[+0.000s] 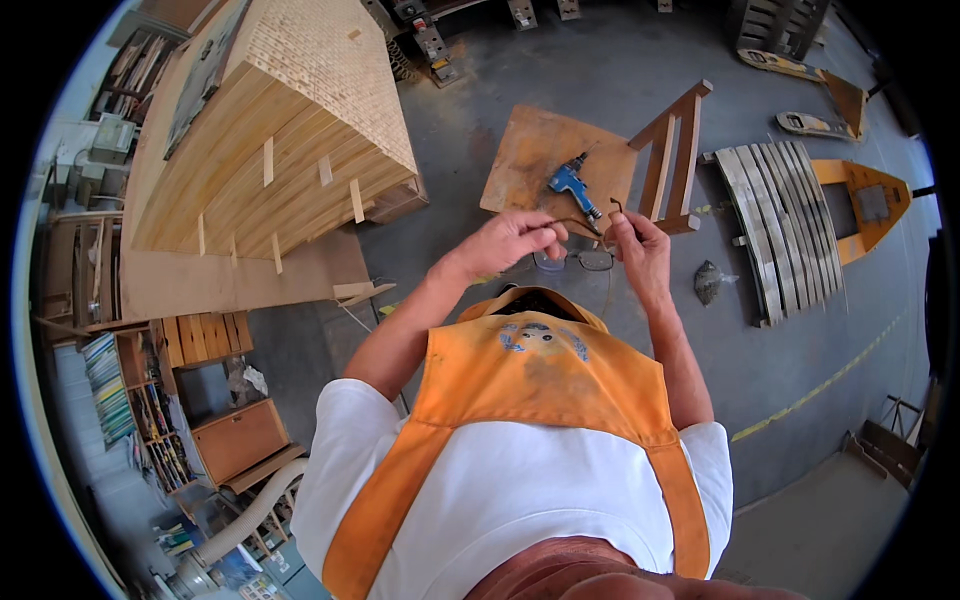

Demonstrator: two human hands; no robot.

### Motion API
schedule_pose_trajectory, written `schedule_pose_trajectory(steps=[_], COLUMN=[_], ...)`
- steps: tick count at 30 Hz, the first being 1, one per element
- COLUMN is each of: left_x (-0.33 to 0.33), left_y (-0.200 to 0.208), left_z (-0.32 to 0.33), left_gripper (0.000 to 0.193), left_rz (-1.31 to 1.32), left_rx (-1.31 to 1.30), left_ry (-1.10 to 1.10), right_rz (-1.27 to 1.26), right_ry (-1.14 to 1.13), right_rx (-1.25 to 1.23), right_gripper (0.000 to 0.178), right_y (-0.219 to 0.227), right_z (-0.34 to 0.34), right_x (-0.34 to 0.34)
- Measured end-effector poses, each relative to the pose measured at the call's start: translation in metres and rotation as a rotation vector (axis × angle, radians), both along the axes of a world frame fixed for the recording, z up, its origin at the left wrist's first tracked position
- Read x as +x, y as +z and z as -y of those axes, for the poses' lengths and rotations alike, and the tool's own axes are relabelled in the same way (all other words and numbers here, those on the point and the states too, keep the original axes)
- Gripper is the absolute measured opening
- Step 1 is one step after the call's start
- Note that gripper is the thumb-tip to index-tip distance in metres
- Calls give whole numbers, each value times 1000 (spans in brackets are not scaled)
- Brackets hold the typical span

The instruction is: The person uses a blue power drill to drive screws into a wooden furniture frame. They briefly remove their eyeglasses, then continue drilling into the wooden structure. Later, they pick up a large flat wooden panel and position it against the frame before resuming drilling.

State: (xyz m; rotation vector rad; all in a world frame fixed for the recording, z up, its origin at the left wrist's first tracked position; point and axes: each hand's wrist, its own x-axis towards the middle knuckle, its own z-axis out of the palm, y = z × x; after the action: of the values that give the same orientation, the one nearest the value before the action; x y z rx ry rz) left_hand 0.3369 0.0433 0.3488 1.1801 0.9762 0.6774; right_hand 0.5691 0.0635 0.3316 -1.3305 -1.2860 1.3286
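Observation:
A pair of eyeglasses (596, 261) hangs in front of my chest, lenses low and dark temple arms spread apart. My left hand (508, 243) pinches one temple arm between closed fingers. On the other side, my right hand (642, 252) is closed on the other temple arm, whose curved tip sticks up beyond the fingers. Just past the hands, a blue pistol-shaped power tool (570, 183) lies on the seat of a wooden chair (520, 150).
To the left stands a large stack of wooden strips (270, 170) on a board (240, 275). A slatted pallet (780, 230) rests on a yellow pallet jack (880, 205) at right. A small dark bundle (708, 283) is on the floor near the pallet. Shelving (150, 400) fills the lower left.

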Motion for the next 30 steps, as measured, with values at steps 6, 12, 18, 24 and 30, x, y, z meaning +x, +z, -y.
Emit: schedule_pose_trajectory(steps=[6, 12, 18, 24, 30], left_x=[-9, -4, -11, -4, -6], left_y=[61, 184, 250, 260, 252], left_z=[2, 16, 59, 52, 44], left_gripper=[26, 20, 20, 22, 24], left_rz=[562, 578, 389, 364, 356], left_rx=[58, 507, 727, 769, 742], left_ry=[-27, -451, -646, -672, -670], right_rz=[-255, -505, -619, -562, -540], right_ry=[-92, 259, 665, 639, 587], right_rx=[206, 955, 956, 971, 979], right_gripper=[21, 17, 19, 19, 19], right_y=[70, 171, 232, 237, 237], right_z=[3, 26, 40, 50, 50], right_x=[17, 62, 62, 65, 65])
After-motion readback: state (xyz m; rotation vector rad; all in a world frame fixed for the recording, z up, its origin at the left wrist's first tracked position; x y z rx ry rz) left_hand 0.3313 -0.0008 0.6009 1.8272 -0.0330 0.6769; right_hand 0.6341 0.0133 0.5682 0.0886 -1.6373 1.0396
